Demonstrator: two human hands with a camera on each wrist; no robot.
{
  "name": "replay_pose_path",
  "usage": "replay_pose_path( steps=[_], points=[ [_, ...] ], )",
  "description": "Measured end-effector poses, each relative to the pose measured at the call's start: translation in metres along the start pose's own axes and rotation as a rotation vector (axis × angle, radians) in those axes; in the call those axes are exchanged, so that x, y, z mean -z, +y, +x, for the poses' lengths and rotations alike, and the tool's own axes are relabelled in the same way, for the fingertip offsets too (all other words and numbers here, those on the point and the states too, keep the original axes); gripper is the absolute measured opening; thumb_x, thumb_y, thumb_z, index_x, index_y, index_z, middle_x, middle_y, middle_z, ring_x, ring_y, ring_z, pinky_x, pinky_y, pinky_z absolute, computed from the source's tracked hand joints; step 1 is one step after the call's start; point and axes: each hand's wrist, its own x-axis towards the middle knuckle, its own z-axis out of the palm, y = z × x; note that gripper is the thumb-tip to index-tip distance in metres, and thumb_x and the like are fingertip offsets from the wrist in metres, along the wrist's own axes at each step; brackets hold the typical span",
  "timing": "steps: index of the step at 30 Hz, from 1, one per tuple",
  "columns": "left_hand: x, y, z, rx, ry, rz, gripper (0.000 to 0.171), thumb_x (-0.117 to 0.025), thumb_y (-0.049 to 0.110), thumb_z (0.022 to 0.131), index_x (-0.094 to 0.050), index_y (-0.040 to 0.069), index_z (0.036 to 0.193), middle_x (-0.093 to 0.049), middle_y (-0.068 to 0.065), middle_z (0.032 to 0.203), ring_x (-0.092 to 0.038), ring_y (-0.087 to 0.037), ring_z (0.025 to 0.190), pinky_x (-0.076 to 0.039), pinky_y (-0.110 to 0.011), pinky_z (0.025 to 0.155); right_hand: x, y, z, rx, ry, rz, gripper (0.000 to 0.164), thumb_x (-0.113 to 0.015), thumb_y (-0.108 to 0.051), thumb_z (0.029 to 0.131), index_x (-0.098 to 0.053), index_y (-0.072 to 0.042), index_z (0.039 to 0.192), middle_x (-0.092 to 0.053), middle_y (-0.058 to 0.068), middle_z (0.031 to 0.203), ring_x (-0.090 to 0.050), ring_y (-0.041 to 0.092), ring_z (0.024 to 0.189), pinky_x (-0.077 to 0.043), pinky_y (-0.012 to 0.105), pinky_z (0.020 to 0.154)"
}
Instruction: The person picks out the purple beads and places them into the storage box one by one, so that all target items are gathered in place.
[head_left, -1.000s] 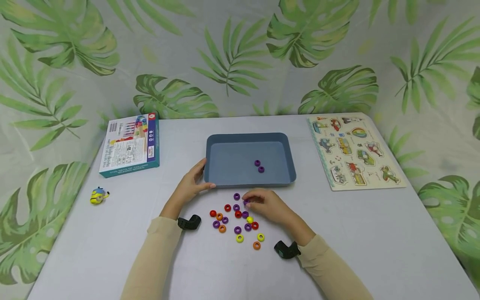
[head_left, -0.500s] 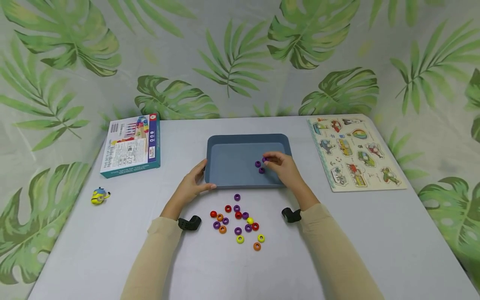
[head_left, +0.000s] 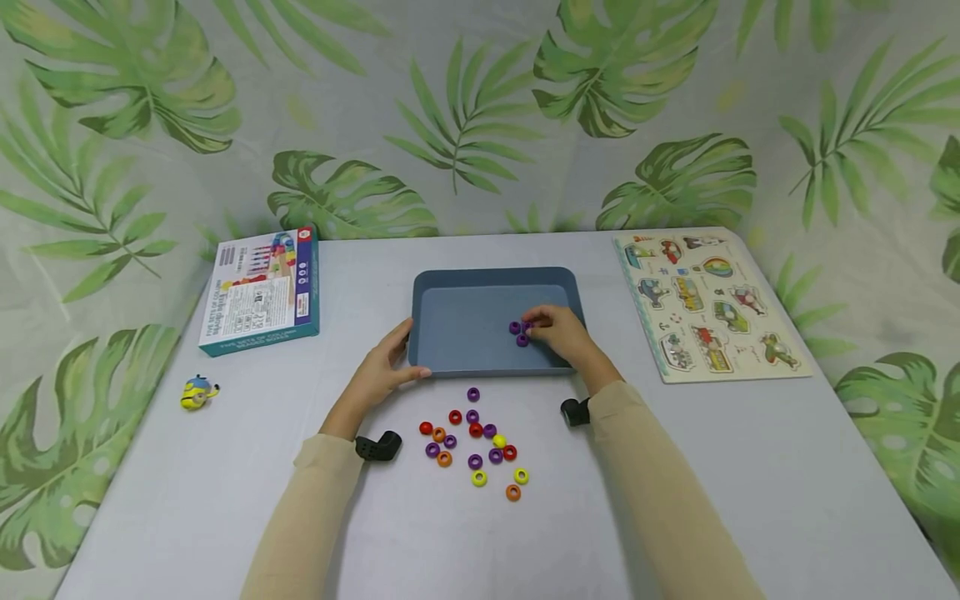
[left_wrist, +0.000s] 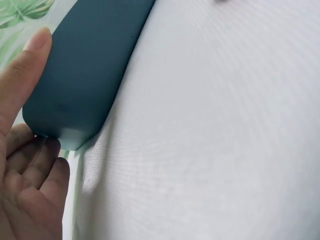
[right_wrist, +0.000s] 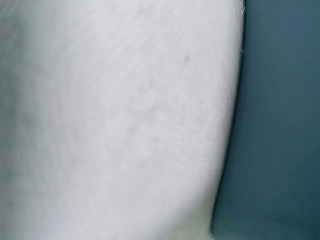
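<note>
White tabletop (head_left: pixel 720 467), blue-grey tray (head_left: pixel 465 329) on it.
Left hand (head_left: pixel 377 371) grips the tray's near-left corner; right hand (head_left: pixel 564 335) pinches a purple bead (head_left: pixel 528 326) in the tray's right half, beside two more purple beads (head_left: pixel 522 341). Loose mixed-colour beads (head_left: pixel 476 430) lie on the tabletop before the tray.

The white worktop (right_wrist: pixel 125 120), softly blurred, bears a small dark speck (right_wrist: pixel 187 58). Alongside stands the tray (right_wrist: pixel 280 120), its blue-grey side plain and its lower edge a dark line against the cloth; by that edge's end shows a pale greenish patch (right_wrist: pixel 197 220).
</note>
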Motion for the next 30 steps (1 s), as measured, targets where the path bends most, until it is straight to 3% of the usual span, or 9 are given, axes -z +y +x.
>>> replay_pose_path(
  steps=[8, 14, 19, 24, 30],
  points=[
    [0.0, 0.005, -0.001, -0.006, -0.006, -0.003, 0.087, -0.066, 0.031, 0.065, -0.016, 0.014, 0.133, -0.013, 0.002, 0.136, -0.018, -0.016, 0.121, -0.022, -0.028, 0.097, 0.002, -0.004, -0.008, 0.063, 0.021, 0.057, 0.025, -0.058, -0.013, 0.078, -0.055, -0.008, 0.102, -0.055, 0.006, 0.1, -0.049, 0.016, 0.092, -0.041, 0.032, 0.079],
    [0.001, 0.026, -0.008, 0.005, -0.002, -0.034, 0.083, -0.067, 0.019, 0.068, -0.016, 0.007, 0.132, -0.013, -0.006, 0.136, -0.018, -0.021, 0.121, -0.021, -0.032, 0.097, -0.004, -0.026, -0.035, 0.268, 0.005, 0.181, 0.031, -0.056, -0.012, 0.079, -0.051, 0.001, 0.106, -0.051, 0.016, 0.104, -0.048, 0.023, 0.092, -0.042, 0.032, 0.078],
    [0.002, 0.031, -0.009, 0.02, 0.004, -0.015, 0.081, -0.066, 0.017, 0.069, -0.016, 0.007, 0.133, -0.013, -0.006, 0.136, -0.018, -0.02, 0.121, -0.021, -0.03, 0.097, -0.022, -0.049, -0.067, 0.47, -0.049, 0.235, 0.027, -0.056, -0.001, 0.076, -0.05, 0.008, 0.102, -0.052, 0.018, 0.099, -0.047, 0.035, 0.089, -0.042, 0.039, 0.078],
    [0.002, 0.029, -0.009, 0.021, 0.001, -0.022, 0.082, -0.066, 0.017, 0.069, -0.016, 0.007, 0.133, -0.013, -0.006, 0.136, -0.017, -0.02, 0.121, -0.021, -0.031, 0.097, -0.043, -0.063, -0.093, 0.453, -0.122, 0.203, 0.025, -0.058, 0.002, 0.075, -0.053, 0.006, 0.099, -0.053, 0.017, 0.098, -0.048, 0.035, 0.089, -0.04, 0.045, 0.079],
    [0.0, 0.008, -0.002, 0.007, 0.006, -0.019, 0.085, -0.067, 0.027, 0.067, -0.015, 0.016, 0.133, -0.013, 0.004, 0.136, -0.016, -0.013, 0.121, -0.02, -0.028, 0.097, -0.061, -0.049, -0.088, 0.4, -0.191, 0.088, 0.026, -0.058, -0.006, 0.077, -0.055, 0.0, 0.102, -0.054, 0.01, 0.1, -0.05, 0.025, 0.088, -0.042, 0.037, 0.079]
  ],
)
